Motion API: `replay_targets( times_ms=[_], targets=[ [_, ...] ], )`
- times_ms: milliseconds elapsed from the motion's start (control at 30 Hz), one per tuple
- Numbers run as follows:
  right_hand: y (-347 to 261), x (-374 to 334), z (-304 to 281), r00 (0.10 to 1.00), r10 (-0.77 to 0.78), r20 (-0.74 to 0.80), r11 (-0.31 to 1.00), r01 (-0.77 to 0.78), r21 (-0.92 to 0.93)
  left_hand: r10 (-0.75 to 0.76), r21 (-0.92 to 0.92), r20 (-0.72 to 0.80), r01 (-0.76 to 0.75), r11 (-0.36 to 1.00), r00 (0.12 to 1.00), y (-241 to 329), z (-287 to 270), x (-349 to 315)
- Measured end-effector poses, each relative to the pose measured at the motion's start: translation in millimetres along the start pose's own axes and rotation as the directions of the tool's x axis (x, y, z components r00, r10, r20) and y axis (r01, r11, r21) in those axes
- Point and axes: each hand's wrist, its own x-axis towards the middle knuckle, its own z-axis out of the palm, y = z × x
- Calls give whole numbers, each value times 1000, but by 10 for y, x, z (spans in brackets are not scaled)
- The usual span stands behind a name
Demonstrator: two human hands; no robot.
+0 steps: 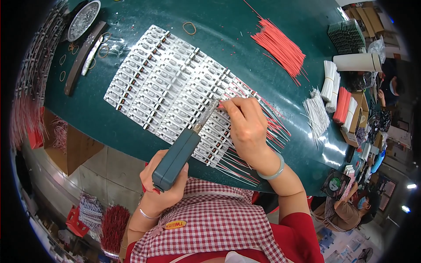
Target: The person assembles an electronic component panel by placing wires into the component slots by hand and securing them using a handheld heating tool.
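My left hand is wrapped round a dark green gun-shaped hand tool. Its pale, narrow front end points up and right, reaching my right fingertips. Whether it is a soldering or a glue gun I cannot tell. My right hand pinches the end of a red wire over the block of parts. Several rows of small white-and-silver parts lie packed side by side beneath both hands. Along the block's right side, red and white wires run out from the parts, some passing under my right hand and wrist.
Loose red wires and white wires lie on the green table. Bundled wires sit at the right. At the left are a dark curved bar, a metal bowl and rubber bands. Another person sits at right.
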Motion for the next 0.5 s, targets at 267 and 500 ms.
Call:
replay_targets(
  times_ms=[267,500],
  targets=[
    [8,-10,13,1000,-6,-8,1000,6,-6,-44,-28,-44,43,999,998,-38,20,-63],
    [12,-2,35,1000,-17,-24,1000,17,-11,-39,-31,-62,38,999,997,-48,16,-74]
  ],
)
